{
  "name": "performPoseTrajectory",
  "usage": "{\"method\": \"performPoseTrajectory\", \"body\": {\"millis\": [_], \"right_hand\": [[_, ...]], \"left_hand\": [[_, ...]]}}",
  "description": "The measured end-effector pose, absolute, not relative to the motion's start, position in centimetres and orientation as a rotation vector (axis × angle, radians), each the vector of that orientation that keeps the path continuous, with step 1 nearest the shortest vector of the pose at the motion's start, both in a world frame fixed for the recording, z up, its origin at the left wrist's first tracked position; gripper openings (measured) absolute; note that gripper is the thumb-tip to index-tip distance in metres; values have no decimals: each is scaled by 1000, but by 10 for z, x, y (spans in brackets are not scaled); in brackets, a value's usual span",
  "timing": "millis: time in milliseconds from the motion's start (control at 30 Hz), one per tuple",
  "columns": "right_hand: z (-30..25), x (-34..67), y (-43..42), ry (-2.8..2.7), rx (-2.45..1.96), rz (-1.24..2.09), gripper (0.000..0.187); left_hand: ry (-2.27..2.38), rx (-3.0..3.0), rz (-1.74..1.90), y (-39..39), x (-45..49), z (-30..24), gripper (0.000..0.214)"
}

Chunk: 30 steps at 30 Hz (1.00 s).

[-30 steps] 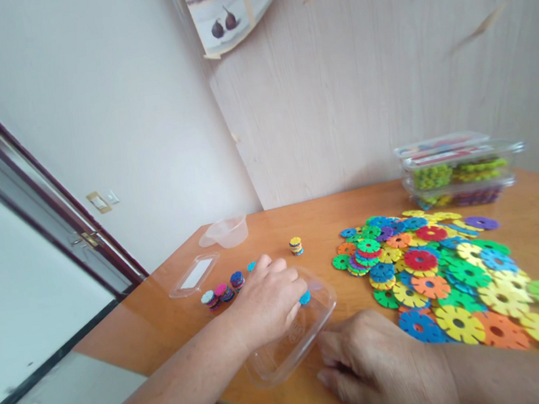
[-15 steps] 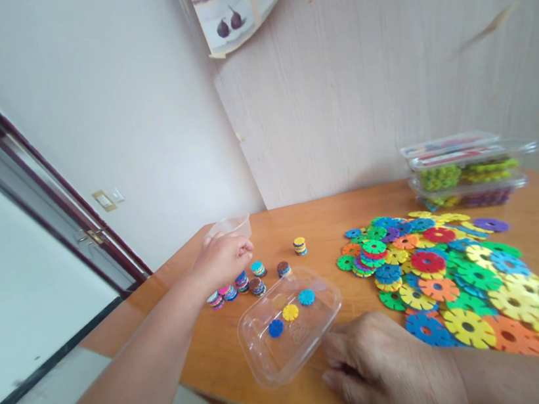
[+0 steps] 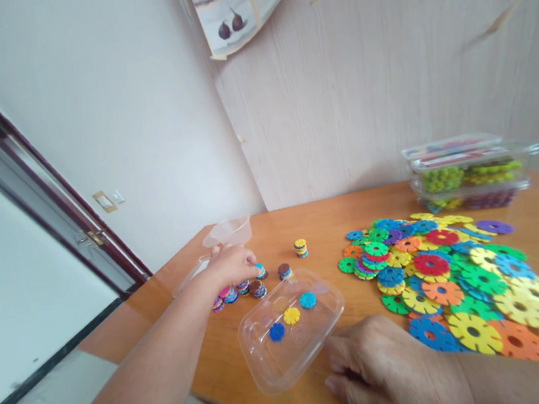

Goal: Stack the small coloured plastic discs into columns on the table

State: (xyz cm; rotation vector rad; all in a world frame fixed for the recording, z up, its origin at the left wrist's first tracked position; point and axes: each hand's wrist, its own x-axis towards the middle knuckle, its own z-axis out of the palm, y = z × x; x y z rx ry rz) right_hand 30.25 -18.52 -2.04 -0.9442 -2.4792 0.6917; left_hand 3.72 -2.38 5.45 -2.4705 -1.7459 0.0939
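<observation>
My left hand (image 3: 233,264) reaches over small stacks of notched plastic discs, fingers bent down at a teal-topped stack (image 3: 261,271); whatever is between the fingertips is hidden. Close by stand a brown-topped stack (image 3: 258,289), another brown-topped stack (image 3: 284,271) and pink-topped stacks (image 3: 228,293). In front lies a clear plastic tray (image 3: 272,375), with a dark blue disc (image 3: 277,331), a yellow disc (image 3: 292,315) and a light blue disc (image 3: 307,299) in a slanting row. My right hand (image 3: 388,365) rests closed on the table beside the tray's right corner, with nothing visible in its fingers.
Large coloured notched discs (image 3: 431,265) are heaped across the right side of the wooden table (image 3: 344,208). Behind them are stacked clear boxes (image 3: 469,175). A yellow-topped stack (image 3: 301,247) stands alone mid-table. A clear container (image 3: 233,231) sits at the far left.
My left hand has come down and slightly right, from above the stacks onto the teal-topped one, uncovering more of the clear container. My right hand stays by the tray.
</observation>
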Motion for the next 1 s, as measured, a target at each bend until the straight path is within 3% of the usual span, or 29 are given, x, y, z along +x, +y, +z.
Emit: {"method": "performPoseTrajectory", "body": {"millis": [467,767,1000], "right_hand": [[-27,303,-184,-2442,-921,685,15],[-26,303,-184,-2456,-934,672,15],[-29,303,-185,-2446,-935,651,15]], "left_hand": [[-1840,-2402,-67,-23,38,56,22],[-1229,-2621,-274,-77,78,71,22],[-1042,-2695,-78,-107,98,52,11]]}}
